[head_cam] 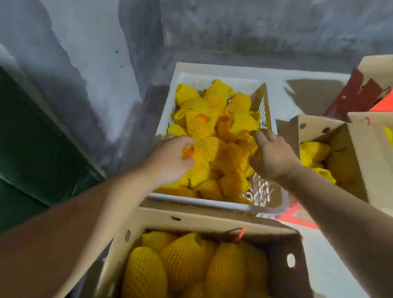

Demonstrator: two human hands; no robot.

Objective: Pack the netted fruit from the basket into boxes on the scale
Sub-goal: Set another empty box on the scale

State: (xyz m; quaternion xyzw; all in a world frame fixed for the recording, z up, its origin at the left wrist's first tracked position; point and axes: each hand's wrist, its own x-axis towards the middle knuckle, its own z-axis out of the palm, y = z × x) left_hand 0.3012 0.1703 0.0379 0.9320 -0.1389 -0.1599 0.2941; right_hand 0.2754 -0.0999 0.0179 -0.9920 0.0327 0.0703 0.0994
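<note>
Progress: roughly midway, by judgement — the near box point(205, 227) is seen well filled, the basket point(208, 202) still heaped.
Basket: netted fruit point(214, 131) is piled nearly to the rim.
Side box point(354, 154): a few fruit are held.
Scale: not made out.
Left hand point(170, 159): curled round one fruit in the basket.
Right hand point(273, 155): laid spread on the pile — nothing plainly held.

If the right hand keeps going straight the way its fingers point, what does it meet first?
Most likely the netted fruit heaped by the far right side of the white basket. The right hand points up-left over the pile with fingertips nearly on it; depth is hard to judge.
</note>
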